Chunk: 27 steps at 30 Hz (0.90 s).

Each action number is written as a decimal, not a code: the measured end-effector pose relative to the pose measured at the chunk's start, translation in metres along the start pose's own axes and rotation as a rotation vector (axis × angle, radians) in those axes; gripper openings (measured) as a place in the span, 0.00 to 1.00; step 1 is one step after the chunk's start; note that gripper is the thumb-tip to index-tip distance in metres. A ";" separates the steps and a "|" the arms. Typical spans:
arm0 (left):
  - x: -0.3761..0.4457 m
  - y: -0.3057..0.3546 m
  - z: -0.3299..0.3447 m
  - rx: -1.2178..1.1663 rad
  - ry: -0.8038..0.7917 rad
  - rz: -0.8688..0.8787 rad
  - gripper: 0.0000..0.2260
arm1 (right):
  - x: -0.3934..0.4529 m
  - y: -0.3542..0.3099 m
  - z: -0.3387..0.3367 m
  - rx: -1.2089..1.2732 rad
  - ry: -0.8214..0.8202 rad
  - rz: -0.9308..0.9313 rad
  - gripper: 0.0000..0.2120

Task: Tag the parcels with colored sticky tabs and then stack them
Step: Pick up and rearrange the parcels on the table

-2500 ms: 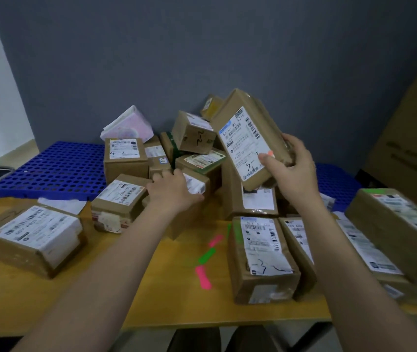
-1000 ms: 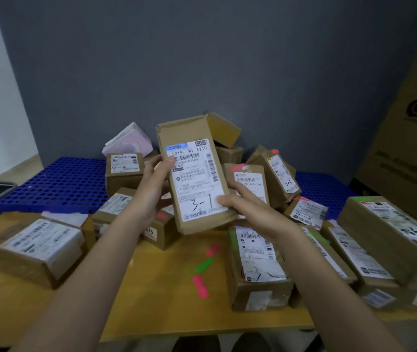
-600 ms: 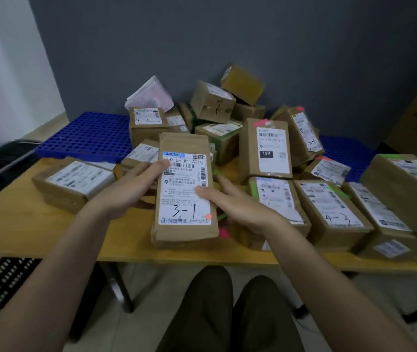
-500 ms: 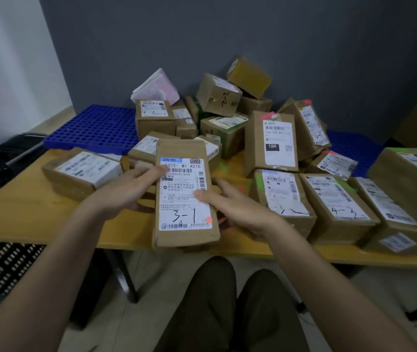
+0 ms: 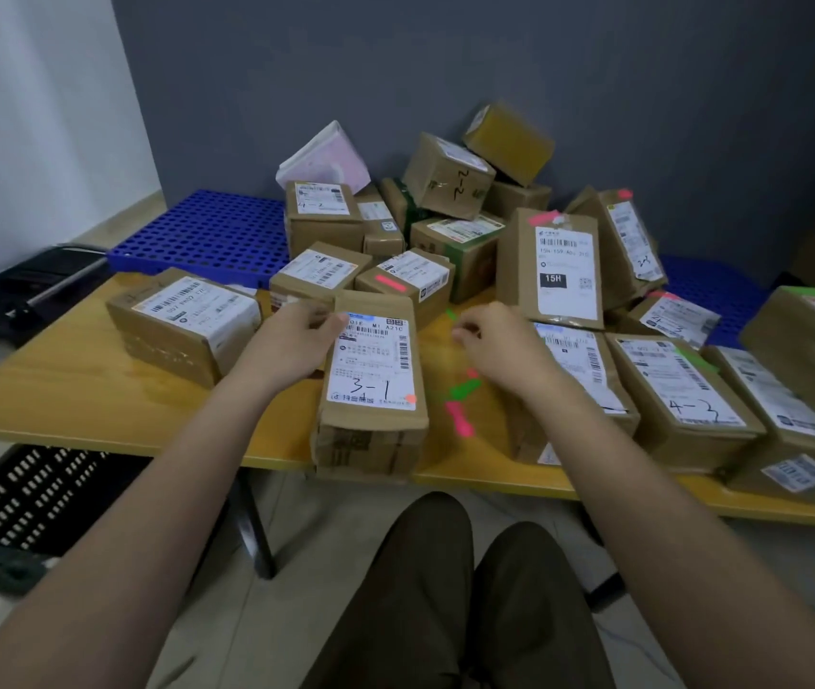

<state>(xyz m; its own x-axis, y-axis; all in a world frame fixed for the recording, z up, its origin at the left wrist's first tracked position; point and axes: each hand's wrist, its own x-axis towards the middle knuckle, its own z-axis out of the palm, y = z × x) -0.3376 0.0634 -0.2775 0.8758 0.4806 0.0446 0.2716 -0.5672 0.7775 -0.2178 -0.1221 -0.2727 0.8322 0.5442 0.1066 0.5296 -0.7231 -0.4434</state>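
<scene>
A flat brown parcel marked "3-1" [image 5: 370,370] lies on the yellow table [image 5: 72,390] at its front edge, with a small orange tab [image 5: 410,398] on the label's lower right corner. My left hand [image 5: 291,340] grips the parcel's upper left edge, thumb on the label. My right hand [image 5: 500,348] hovers to the right of the parcel, fingers loosely curled, holding nothing. Below it, loose sticky tabs lie on the table: a pink one [image 5: 460,424] and a green one [image 5: 465,389].
A heap of parcels [image 5: 447,176] fills the back of the table. Tagged parcels lie to the right, among them "4-3" [image 5: 679,390] and upright "15H" [image 5: 557,271]. A large parcel [image 5: 182,320] lies left. Behind is a blue pallet [image 5: 206,236]; a black crate [image 5: 23,499] is on the floor.
The "3-1" parcel came down from in front of me onto the table's front edge. My right hand let go of it and moved right; my left hand still holds it.
</scene>
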 end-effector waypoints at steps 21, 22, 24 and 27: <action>0.033 0.018 0.023 0.152 -0.030 0.134 0.24 | 0.047 0.017 0.000 -0.603 -0.348 -0.221 0.05; 0.033 0.019 0.022 0.160 -0.041 0.125 0.24 | 0.047 0.019 -0.006 -0.545 -0.273 -0.195 0.06; 0.034 0.022 0.022 0.213 0.015 0.166 0.21 | 0.045 0.022 -0.022 -0.343 -0.058 -0.166 0.07; 0.035 0.037 0.020 0.149 0.128 0.303 0.12 | 0.029 0.015 -0.041 0.143 0.271 -0.203 0.06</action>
<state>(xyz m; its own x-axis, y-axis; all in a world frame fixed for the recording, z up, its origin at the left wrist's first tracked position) -0.2888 0.0456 -0.2594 0.8708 0.3503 0.3448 0.0706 -0.7833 0.6176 -0.1795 -0.1347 -0.2393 0.7362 0.5239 0.4284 0.6758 -0.5350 -0.5071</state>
